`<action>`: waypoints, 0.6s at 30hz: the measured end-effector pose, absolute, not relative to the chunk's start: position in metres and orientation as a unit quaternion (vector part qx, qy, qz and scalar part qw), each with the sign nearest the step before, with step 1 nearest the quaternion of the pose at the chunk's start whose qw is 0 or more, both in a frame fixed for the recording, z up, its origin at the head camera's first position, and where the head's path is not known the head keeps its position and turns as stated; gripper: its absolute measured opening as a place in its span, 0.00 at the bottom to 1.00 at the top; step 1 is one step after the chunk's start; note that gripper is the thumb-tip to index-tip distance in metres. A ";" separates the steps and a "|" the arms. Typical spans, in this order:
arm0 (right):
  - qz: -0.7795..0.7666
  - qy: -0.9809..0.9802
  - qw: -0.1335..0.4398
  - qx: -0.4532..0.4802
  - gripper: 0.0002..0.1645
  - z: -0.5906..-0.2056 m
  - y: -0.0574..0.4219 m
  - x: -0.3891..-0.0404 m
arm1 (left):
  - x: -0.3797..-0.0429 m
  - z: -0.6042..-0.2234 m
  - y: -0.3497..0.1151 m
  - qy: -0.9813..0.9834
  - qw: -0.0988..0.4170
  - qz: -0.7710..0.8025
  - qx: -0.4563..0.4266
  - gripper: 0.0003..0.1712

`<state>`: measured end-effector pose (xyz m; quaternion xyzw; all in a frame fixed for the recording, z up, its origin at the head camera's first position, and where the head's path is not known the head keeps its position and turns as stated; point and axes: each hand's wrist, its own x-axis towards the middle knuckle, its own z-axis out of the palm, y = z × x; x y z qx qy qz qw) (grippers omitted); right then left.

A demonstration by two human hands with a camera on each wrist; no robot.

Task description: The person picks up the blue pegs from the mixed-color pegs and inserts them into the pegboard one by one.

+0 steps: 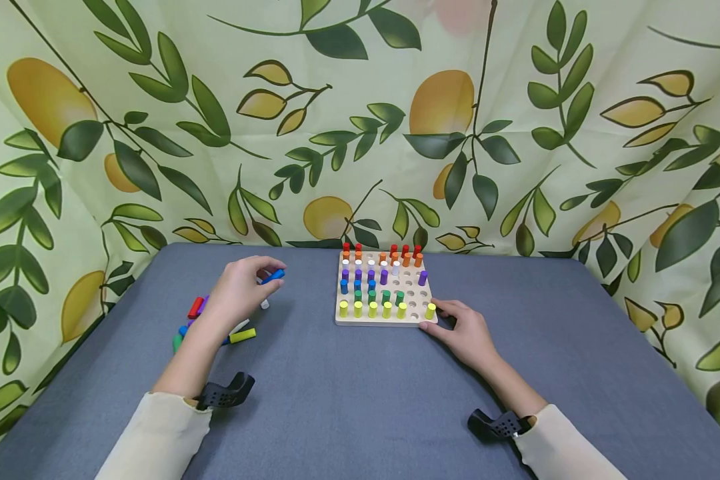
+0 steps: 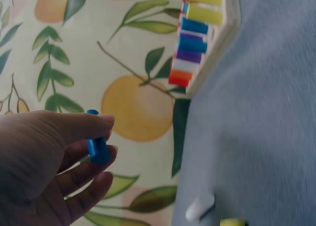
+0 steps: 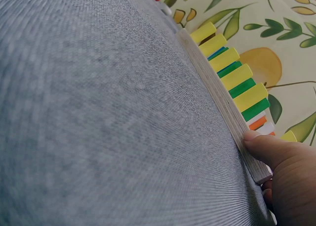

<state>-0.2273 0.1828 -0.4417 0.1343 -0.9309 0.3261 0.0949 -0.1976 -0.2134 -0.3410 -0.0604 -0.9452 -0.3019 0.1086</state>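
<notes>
My left hand [image 1: 240, 293] pinches a blue peg [image 1: 273, 276] between thumb and fingers, above the table left of the pegboard. In the left wrist view the blue peg [image 2: 100, 152] is held by the thumb and fingertips. The wooden pegboard [image 1: 378, 323] carries rows of red, orange, white, purple, blue, green and yellow pegs, with bare holes mostly toward its right side. My right hand [image 1: 468, 335] holds the board's front right corner, its thumb against the front edge, close to a yellow peg [image 1: 431, 311]. The right wrist view shows that thumb [image 3: 261, 144] on the wooden edge.
Under and beside the left forearm lies a loose pile of pegs, among them a red peg [image 1: 195, 307], a yellow peg [image 1: 243, 335] and a green peg [image 1: 177, 343]. A grey cloth [image 1: 360, 407] covers the table. Behind it hangs a leaf-and-fruit patterned curtain [image 1: 360, 87].
</notes>
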 end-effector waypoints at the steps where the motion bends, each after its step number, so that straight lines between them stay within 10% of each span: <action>1: 0.326 -0.931 0.095 0.134 0.36 -0.442 0.183 -0.227 | -0.199 -0.341 -0.210 -0.945 0.108 -0.302 -0.062 0.15; 18: 0.328 -0.930 0.098 0.137 0.35 -0.441 0.184 -0.228 | -0.224 -0.330 -0.142 -0.939 0.096 -0.323 -0.072 0.15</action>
